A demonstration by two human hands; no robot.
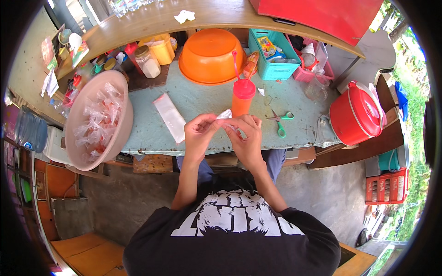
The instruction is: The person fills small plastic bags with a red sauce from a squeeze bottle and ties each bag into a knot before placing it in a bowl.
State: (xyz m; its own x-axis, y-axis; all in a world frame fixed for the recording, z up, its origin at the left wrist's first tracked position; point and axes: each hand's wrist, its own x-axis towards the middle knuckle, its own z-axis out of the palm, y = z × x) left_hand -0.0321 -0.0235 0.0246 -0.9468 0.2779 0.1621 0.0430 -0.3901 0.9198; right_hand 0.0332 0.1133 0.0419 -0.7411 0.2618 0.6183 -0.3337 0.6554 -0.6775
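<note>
Over the front of the blue-green table (207,100), my left hand (202,132) and my right hand (245,138) meet fingertip to fingertip, pinching a small piece of clear plastic (225,114), seemingly a bag. Just beyond them stands a plastic bottle of orange liquid with a red lid (243,93); a pink-handled tool (236,63) rises from the lid. A flat stack of clear plastic bags (171,117) lies left of my left hand. Green-handled scissors (281,123) lie with blades apart, right of my right hand.
A pale pink basin (128,114) with several filled, knotted bags stands at the left. Along the back are a glass jar (147,62), an upturned orange basin (211,57) and a turquoise basket (278,69). A red cooler (357,114) stands at the right edge. A wooden shelf (221,20) overhangs the back.
</note>
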